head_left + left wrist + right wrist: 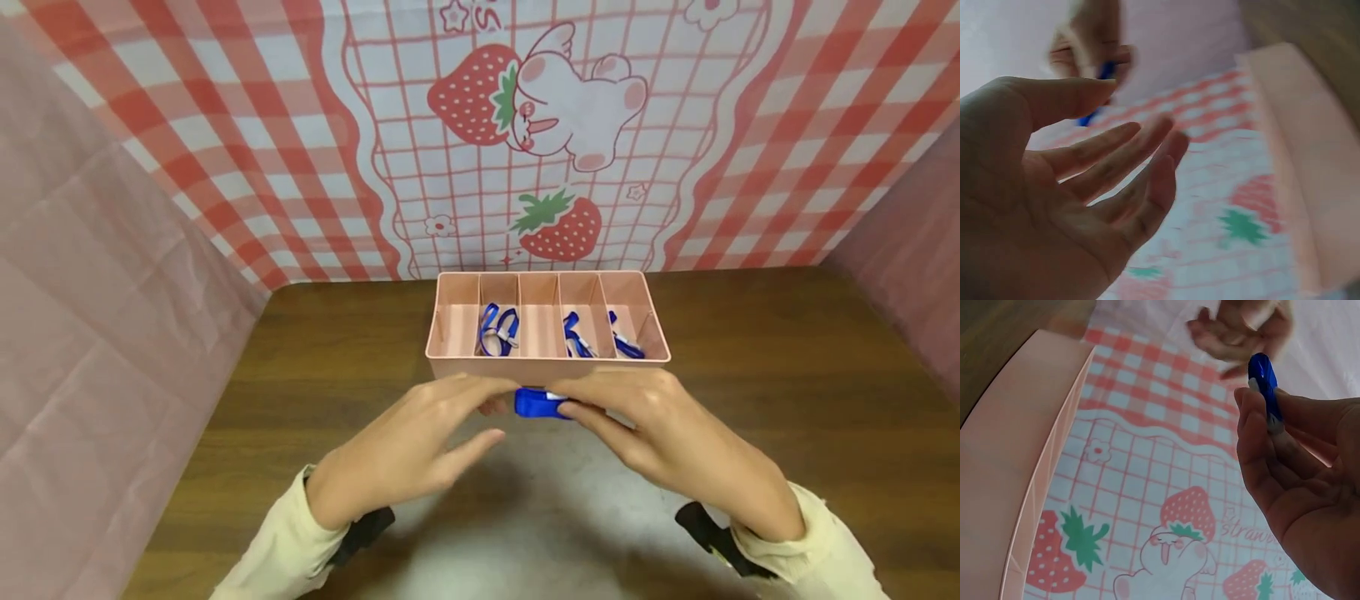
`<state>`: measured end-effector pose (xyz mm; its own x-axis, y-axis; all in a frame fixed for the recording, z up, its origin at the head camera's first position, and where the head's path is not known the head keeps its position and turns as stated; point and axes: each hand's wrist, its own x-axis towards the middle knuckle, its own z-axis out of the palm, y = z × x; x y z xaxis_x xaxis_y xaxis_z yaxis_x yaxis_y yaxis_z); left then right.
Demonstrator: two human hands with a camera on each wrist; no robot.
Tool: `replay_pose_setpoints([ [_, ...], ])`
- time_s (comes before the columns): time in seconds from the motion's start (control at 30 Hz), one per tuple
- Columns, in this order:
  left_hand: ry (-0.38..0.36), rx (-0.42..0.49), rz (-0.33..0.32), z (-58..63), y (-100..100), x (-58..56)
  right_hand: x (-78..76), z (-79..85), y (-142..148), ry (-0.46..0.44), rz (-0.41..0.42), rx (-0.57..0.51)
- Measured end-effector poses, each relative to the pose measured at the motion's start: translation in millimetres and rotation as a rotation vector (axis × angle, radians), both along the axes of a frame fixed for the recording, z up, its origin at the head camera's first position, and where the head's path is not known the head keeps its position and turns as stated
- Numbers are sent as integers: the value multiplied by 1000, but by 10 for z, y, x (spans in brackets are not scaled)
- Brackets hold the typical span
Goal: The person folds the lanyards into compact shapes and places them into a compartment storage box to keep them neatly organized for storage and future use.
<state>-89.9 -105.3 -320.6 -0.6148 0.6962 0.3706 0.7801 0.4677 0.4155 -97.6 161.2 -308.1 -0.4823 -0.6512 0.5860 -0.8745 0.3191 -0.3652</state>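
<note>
My right hand [652, 421] pinches a folded blue strap [538, 403] between thumb and fingertips, just in front of the pink divided box [480, 367]. The strap is a flat, shiny band with a small whitish piece, seen also in the right wrist view [1264, 384]. My left hand [408, 442] holds nothing. Its fingers are loosely spread, with thumb and index apart, close to the strap's left end. In the left wrist view the left palm [1079, 200] shows bare. Inside the box lie more blue straps: one looped [491, 329], one in the fourth compartment [576, 335], one in the rightmost [626, 343].
The box stands on a brown wooden table [322, 358], close to a red-and-white checked cloth [285, 167] with strawberries hanging behind. A pale surface [525, 533] lies beneath the hands. Pink cloth [90, 292] hangs at both sides.
</note>
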Motion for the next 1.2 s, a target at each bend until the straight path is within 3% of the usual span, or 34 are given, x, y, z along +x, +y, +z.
replay_pose_setpoints([
  [0.1,26,-43,54,-205,-84,-95,-69,-9,-43,0,-59,44],
  [0.33,193,-216,236,-660,-236,-277,-340,-71,-307,89,-149,84],
  [0.5,212,-336,277,-877,-264,-306,-592,-139,-566,108,-261,191],
  [0.6,223,-355,276,-925,-243,-298,-778,-202,-721,86,-298,257],
  [0.87,228,-377,284,-905,-193,-225,-1284,-432,-1163,64,-376,454],
  [1.03,206,-391,291,-880,-158,-182,-1500,-585,-1363,13,-430,620],
  [1.2,208,-403,303,-871,-136,-169,-1595,-725,-1503,-79,-417,746],
])
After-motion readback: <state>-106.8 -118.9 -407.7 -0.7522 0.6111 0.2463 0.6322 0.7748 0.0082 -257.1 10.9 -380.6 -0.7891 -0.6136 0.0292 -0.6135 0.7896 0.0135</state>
